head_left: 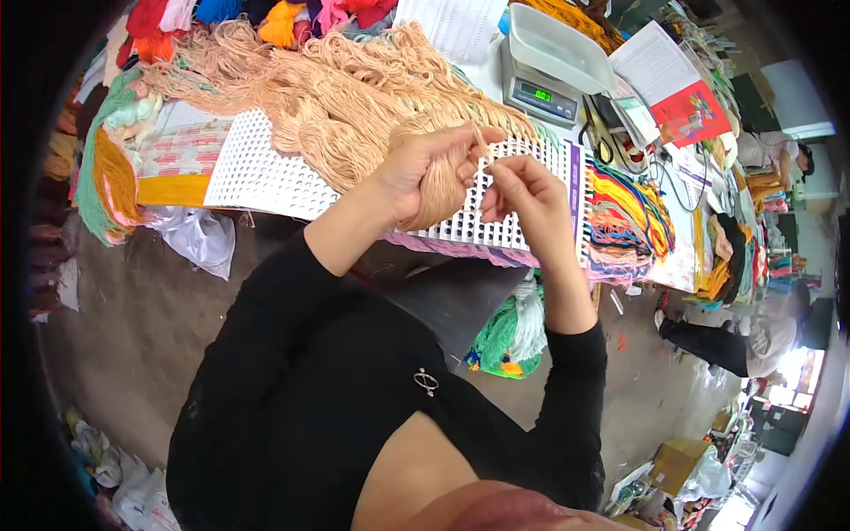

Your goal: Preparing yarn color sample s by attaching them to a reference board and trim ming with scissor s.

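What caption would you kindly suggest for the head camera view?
Left hand gripping a bundle of tan yarn, right hand close beside it, above a white board full of holes.

The peach yarn (341,111) looks soft, matt and ropey. The perforated white board (266,168) is smooth, perhaps plastic or stiff card. The scale tray (562,53) is glossy translucent plastic; the white bag (204,241), crinkled shiny plastic.

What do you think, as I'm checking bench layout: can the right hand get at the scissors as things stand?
Probably yes: the scissors lie beside the scale, with only the flat board seemingly between. The right hand may first have to leave the yarn.
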Demonstrator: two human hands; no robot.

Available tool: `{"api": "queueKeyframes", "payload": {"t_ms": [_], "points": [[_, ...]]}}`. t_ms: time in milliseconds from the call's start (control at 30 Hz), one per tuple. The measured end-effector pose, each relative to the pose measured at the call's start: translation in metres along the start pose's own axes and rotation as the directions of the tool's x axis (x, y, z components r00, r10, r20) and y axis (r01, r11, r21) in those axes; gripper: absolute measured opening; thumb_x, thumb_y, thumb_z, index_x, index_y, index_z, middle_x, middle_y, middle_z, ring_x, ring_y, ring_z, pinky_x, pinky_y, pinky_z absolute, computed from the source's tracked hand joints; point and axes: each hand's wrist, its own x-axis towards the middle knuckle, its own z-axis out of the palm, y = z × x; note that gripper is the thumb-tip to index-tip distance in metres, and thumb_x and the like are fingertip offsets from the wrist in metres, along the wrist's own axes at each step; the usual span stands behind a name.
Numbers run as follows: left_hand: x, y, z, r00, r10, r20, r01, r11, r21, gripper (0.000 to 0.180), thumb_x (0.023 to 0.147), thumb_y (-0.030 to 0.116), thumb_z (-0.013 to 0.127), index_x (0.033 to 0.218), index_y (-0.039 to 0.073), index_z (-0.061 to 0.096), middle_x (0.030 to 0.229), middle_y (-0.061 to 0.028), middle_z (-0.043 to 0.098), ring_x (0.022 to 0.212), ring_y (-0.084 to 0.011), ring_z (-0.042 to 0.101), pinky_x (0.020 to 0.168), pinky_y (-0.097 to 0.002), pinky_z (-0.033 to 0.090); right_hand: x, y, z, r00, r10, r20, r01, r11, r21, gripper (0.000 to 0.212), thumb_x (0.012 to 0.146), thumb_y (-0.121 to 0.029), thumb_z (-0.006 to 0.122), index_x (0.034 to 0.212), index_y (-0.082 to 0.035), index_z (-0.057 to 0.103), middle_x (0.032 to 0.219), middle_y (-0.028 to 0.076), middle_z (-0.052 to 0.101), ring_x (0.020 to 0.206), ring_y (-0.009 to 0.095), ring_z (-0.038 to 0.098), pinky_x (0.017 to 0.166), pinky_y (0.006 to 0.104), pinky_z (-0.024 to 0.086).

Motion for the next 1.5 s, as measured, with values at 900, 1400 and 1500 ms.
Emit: {"api": "queueKeyframes", "payload": {"t_ms": [900, 1400, 1500], "points": [[-0.011, 0.012, -0.009, 0.953, 0.181, -0.241, -0.080, 0.922, 0.378, 0.029, 0.091, 0.026, 0.051, 0.099, -0.001, 0.061, 0.081, -0.0031, 0.056, 0.073, -0.0090, 0.051, 0.066, -0.0218, 0.042, 0.005, 0.045, 0.039, 0.969, -0.107, -0.221, 0.128, 0.988, 0.084, 0.016, 0.097, -0.017, 0.042, 0.096, -0.003, 0.048, 0.055, -0.001, 0.048, 0.043, 0.003, 0.037, 0.040, 0.0180, 0.029], [-0.012, 0.012, -0.005, 0.995, -0.013, -0.096, 0.024, 0.993, 0.115, 0.036, 0.094, 0.028, 0.045, 0.110, -0.003, 0.055, 0.099, -0.0109, 0.060, 0.091, -0.0183, 0.058, 0.078, -0.0299, 0.049, 0.013, 0.041, 0.038, 0.955, -0.150, -0.254, 0.204, 0.958, 0.203, 0.014, 0.091, -0.010, 0.052, 0.090, 0.002, 0.059, 0.080, 0.005, 0.057, 0.054, 0.007, 0.050, 0.049, 0.0187, 0.040], [-0.014, 0.006, 0.003, 0.990, -0.084, -0.113, 0.083, 0.996, -0.015, 0.038, 0.094, 0.025, 0.046, 0.117, -0.004, 0.052, 0.100, -0.0097, 0.059, 0.084, -0.0163, 0.060, 0.070, -0.0289, 0.051, 0.016, 0.043, 0.050, 0.953, -0.175, -0.246, 0.207, 0.972, 0.110, 0.008, 0.089, -0.006, 0.055, 0.088, 0.002, 0.057, 0.081, 0.002, 0.052, 0.056, 0.006, 0.049, 0.049, 0.0183, 0.038]]}}
